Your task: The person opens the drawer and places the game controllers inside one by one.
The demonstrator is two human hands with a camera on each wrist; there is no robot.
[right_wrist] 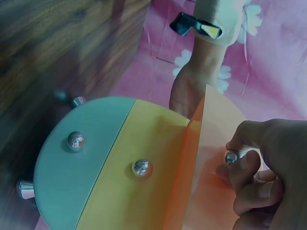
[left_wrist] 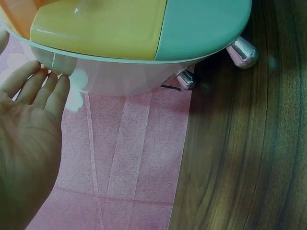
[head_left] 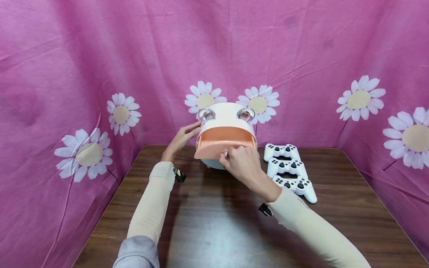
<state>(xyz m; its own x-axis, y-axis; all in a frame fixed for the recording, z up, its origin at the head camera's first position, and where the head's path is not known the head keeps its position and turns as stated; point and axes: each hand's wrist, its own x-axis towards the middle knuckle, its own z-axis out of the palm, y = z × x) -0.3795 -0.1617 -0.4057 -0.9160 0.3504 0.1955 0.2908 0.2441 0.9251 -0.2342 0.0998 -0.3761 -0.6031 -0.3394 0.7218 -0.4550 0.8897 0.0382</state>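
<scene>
A small white rounded drawer cabinet (head_left: 225,114) with two shiny silver rings on top stands at the back middle of the table. Its top orange drawer (head_left: 208,149) is out from the body, showing the inside. My right hand (head_left: 246,163) pinches that drawer's round silver knob (right_wrist: 231,157) between curled fingers. Lower down, the yellow drawer (right_wrist: 139,143) and the green drawer (right_wrist: 98,127) sit closed, each with its own knob. My left hand (left_wrist: 33,120) has its fingers extended, fingertips at the cabinet's white side.
Several white game controllers (head_left: 287,167) lie in an overlapping column right of the cabinet. The dark wooden table (head_left: 207,223) ends at a pink curtain (head_left: 161,56) with daisies, behind and on both sides. Short silver feet (left_wrist: 242,52) hold the cabinet off the tabletop.
</scene>
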